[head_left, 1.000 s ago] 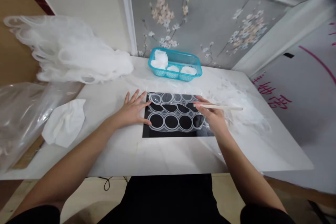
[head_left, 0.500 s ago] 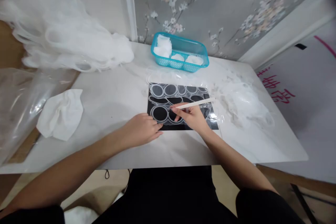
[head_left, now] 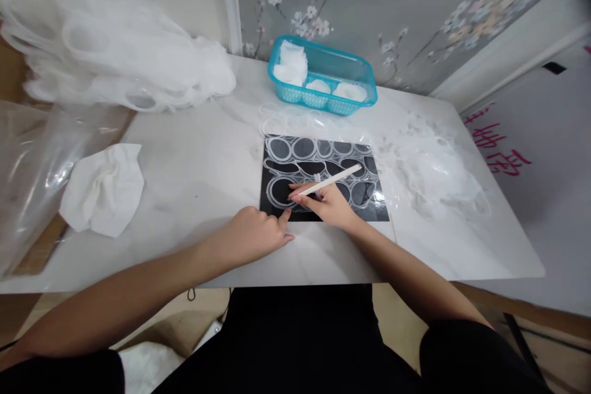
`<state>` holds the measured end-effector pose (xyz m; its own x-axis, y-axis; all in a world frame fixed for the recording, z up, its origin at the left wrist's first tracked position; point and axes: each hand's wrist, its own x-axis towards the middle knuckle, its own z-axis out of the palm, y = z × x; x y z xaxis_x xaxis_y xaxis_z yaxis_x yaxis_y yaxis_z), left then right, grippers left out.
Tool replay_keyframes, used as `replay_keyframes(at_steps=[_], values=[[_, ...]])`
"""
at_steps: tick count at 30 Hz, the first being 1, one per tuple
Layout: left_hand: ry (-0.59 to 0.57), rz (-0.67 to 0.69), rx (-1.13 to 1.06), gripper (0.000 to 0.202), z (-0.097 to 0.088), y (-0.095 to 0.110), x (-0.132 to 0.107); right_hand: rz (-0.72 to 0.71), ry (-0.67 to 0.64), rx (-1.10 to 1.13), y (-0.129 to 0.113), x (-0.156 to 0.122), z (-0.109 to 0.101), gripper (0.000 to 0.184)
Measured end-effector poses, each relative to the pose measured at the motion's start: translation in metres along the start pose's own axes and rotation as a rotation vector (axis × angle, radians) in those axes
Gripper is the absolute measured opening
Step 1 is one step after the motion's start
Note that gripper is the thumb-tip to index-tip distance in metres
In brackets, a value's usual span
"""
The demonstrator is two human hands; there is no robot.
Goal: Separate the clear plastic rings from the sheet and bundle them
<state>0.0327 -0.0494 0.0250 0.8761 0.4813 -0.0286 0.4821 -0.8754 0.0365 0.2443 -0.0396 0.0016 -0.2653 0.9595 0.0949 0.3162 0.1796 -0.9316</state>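
A clear plastic sheet with round cut-outs [head_left: 318,163] lies over a black mat [head_left: 378,212] on the white table [head_left: 198,172]. My right hand [head_left: 325,203] rests on the sheet's near edge, closed on a thin white stick [head_left: 339,177] that points up and to the right. My left hand [head_left: 256,235] lies on the table at the mat's near left corner, fingers curled, forefinger touching the sheet's edge; whether it grips anything is hidden.
A teal basket [head_left: 357,68] with white round pieces stands at the back. A heap of white plastic ring scraps [head_left: 106,55] fills the back left, a crumpled white cloth [head_left: 104,188] lies left, clear bags [head_left: 28,178] at far left, thin scraps [head_left: 434,175] to the right.
Both hands drew back from the sheet's sides to its near edge. My left hand went from spread flat to curled. The view tilted down.
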Motion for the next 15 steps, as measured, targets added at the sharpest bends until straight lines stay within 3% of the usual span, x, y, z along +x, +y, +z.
replay_keyframes(at_steps=[15], values=[[-0.045,-0.05,0.016,0.055,-0.0026,0.0012,0.0014,-0.008,-0.005,-0.071,-0.0007,-0.0007,0.0006,0.01]])
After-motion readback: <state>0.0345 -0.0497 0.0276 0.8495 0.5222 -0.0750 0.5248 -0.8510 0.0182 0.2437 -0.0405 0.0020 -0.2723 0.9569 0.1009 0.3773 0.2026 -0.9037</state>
